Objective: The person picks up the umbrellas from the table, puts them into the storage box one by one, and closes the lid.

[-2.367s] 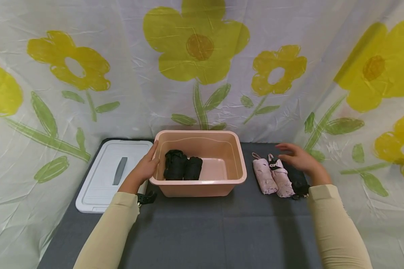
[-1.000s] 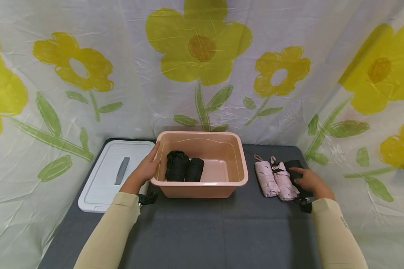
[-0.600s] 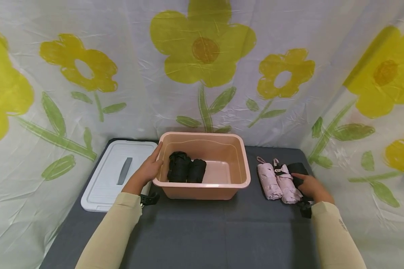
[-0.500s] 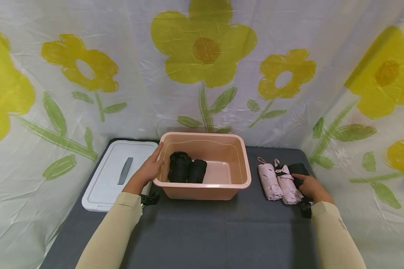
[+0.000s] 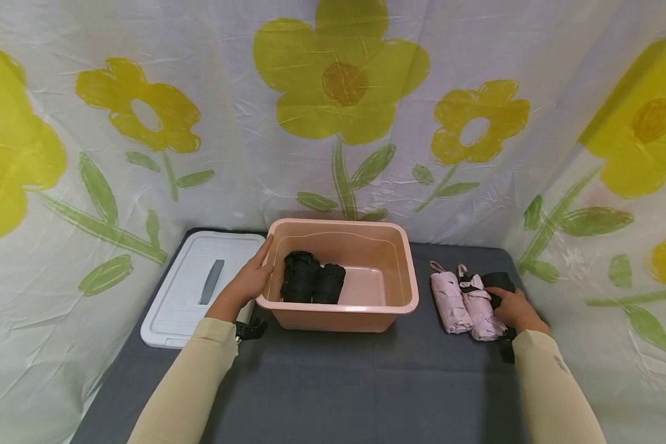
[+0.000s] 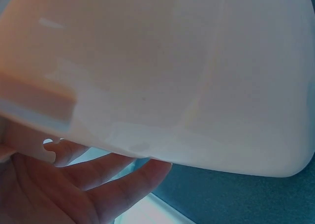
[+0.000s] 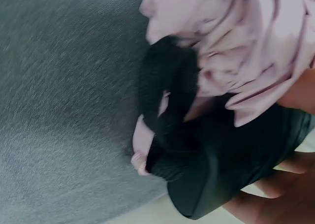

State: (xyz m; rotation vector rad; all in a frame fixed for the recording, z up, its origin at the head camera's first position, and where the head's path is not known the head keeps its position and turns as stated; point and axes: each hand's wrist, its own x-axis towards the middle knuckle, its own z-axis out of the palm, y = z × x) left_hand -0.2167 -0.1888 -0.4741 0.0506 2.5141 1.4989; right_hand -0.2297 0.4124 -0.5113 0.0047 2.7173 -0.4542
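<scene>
A peach plastic bin (image 5: 333, 317) stands at the back of the table, with two black folded umbrellas (image 5: 313, 280) lying in its left half. My left hand (image 5: 250, 280) holds the bin's left rim, and in the left wrist view its fingers (image 6: 130, 184) touch the end wall from outside. On the right, two pink patterned folded umbrellas (image 5: 451, 302) lie side by side. Beside them is a black folded umbrella (image 5: 497, 282), which my right hand (image 5: 515, 310) grips. In the right wrist view the thumb and fingers sit on opposite sides of this black umbrella (image 7: 216, 155).
A white lid (image 5: 172, 308) with a grey handle lies flat left of the bin. Dark grey cloth covers the table (image 5: 399, 382). A flower-printed curtain (image 5: 222, 154) hangs behind and along both sides, close to the right hand.
My right hand has come down from above the umbrellas, and its fingers have closed around the black one. The left hand stays on the bin. The whole view has shifted slightly.
</scene>
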